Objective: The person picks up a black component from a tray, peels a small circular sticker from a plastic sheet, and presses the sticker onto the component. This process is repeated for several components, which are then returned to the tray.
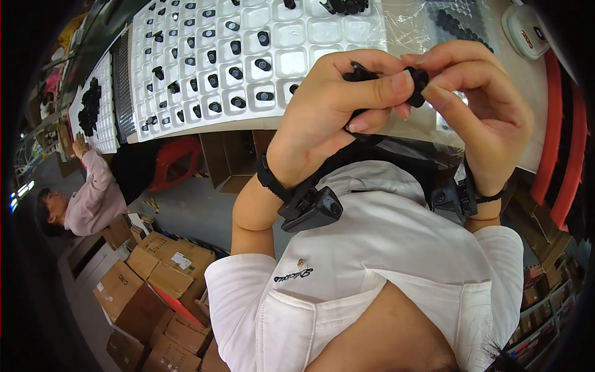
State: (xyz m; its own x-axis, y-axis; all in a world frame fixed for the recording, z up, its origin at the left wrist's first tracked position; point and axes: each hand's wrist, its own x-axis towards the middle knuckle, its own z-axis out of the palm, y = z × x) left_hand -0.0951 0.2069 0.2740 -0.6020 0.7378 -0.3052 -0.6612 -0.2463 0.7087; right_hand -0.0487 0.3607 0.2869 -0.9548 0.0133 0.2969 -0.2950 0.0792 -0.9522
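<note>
My left hand [341, 96] is closed around small black plastic pieces [359, 73], one sticking out above its index finger. Between the fingertips of both hands sits a round black part [418, 85]. My right hand [489, 93] pinches that part from the right with thumb and forefinger. Whether it joins the pieces in my left palm is hidden by the fingers. Behind my hands lies a white compartment tray [291, 65]. Many of its pockets hold a small black oval part, such as the black part [263, 64]; several pockets near my left hand hold none.
Clear plastic bags [412, 28] and a cluster of black round parts [462, 25] lie at the back right, by a white case [524, 31]. Left, a co-worker in pink [96, 198] reaches toward another tray [105, 118]. Cardboard boxes [164, 266] and a red stool [176, 162] stand below.
</note>
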